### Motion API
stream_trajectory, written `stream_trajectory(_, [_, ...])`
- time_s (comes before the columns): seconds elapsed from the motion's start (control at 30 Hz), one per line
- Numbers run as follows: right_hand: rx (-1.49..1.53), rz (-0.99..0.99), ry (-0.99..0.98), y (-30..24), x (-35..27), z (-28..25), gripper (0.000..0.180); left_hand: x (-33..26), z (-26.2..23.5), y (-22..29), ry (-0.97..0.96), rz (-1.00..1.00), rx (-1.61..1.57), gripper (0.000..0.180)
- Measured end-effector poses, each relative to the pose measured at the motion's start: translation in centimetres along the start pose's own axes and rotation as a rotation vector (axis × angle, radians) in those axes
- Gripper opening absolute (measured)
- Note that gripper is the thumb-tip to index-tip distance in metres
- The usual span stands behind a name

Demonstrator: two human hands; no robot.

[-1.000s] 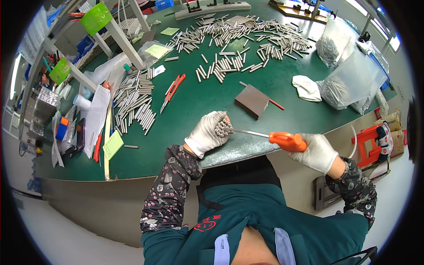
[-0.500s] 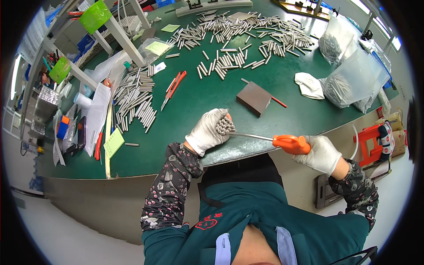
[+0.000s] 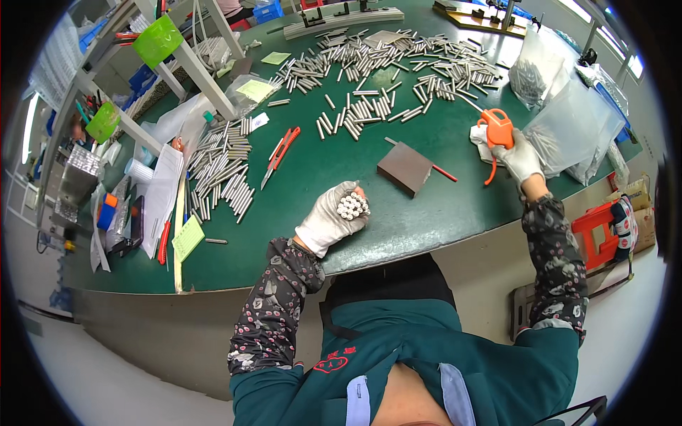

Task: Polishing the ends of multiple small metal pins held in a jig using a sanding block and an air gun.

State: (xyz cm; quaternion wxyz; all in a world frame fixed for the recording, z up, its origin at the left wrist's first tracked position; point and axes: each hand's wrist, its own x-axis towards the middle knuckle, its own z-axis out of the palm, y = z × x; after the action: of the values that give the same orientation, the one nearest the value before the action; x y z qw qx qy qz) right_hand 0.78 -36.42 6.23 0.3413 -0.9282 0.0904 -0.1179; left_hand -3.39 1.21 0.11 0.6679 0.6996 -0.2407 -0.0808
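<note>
My left hand point(image 3: 325, 221), in a white glove, is closed round a bundle of short metal pins point(image 3: 353, 206), their shiny ends facing up near the table's front edge. Over at the right, my gloved right hand point(image 3: 521, 159) grips an orange air blow gun point(image 3: 497, 129). Its thin nozzle points away to the far left, close to the big heap of pins point(image 3: 455, 67). Partly hidden under the gun lies a white cloth point(image 3: 481, 145). Between my hands sits a brown block point(image 3: 405, 168), with a red stick point(image 3: 445, 173) beside it.
A second pile of pins point(image 3: 220, 163) lies at the left, next to a red utility knife point(image 3: 282, 156). Clear bags of pins point(image 3: 568, 128) stand at the right edge. Papers point(image 3: 165, 192) and a shelf frame with green holders point(image 3: 158, 41) take up the left side.
My right hand has carried the blow gun away from the bundle, up and to the right, over the cloth. The left hand keeps hold of the pins and has barely moved.
</note>
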Motion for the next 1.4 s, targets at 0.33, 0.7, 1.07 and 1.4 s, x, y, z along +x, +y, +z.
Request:
stream_trajectory(0.33, [-0.739, -0.147, 0.298, -2.9, -0.6, 1.9, 0.043, 0.1, 0.1, 0.0, 0.059, 0.006, -0.250, 0.065])
stream_trajectory(0.7, [0.377, -0.446, -0.497, -14.5, -10.4, 10.7, 0.039, -0.1, -0.2, 0.0, 0.085, -0.029, -0.230, 0.061])
stream_trajectory(1.07, [0.620, -0.322, -0.538, -14.2, -9.8, 14.2, 0.035, -0.6, -1.1, 0.4, 0.154, 0.053, 0.140, 0.062])
stream_trajectory(1.4, [0.684, -0.274, -0.544, -14.1, -9.7, 15.3, 0.031, -0.7, -1.5, 0.2, 0.145, -0.055, -0.102, 0.065])
